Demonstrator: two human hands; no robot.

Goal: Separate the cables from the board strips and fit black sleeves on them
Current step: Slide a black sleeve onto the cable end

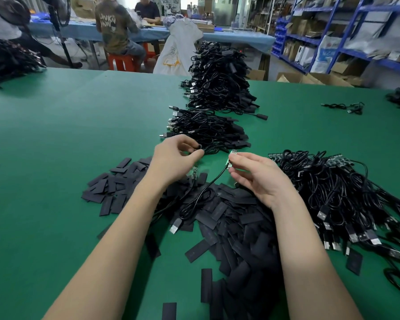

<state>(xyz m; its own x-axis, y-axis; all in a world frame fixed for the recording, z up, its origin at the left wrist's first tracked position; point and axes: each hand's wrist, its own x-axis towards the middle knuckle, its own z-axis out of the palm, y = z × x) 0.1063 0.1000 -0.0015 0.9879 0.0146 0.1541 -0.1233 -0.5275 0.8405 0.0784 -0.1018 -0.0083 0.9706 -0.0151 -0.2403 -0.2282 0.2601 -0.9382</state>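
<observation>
Both hands work over a green table [79,135], forearms bare. Left hand [173,158] has its fingers curled, thumb and fingertips pinching a black cable [206,148] at the near edge of the small finished pile [208,129]; a small board piece [194,173] shows just under that hand, whether it is gripped or hanging I cannot tell. Right hand [252,175] is partly curled, thumb and forefinger pinching a small green board end [231,158] with a second cable [201,195] running down from it, looping over the sleeves and ending in a USB plug [174,226] lying on the table. Loose black sleeves [229,218], flat rectangles, lie heaped between and under the forearms, spilling left and toward the near edge. To the right, touching that heap, a tangle of unprocessed cables [337,195] still on board strips [337,160], USB plugs pointing toward the viewer. Beyond the small pile, a tall stack of sleeved cables [219,77]. Far back, two seated people [116,28] at a blue table, shelving [333,31] on the right.
</observation>
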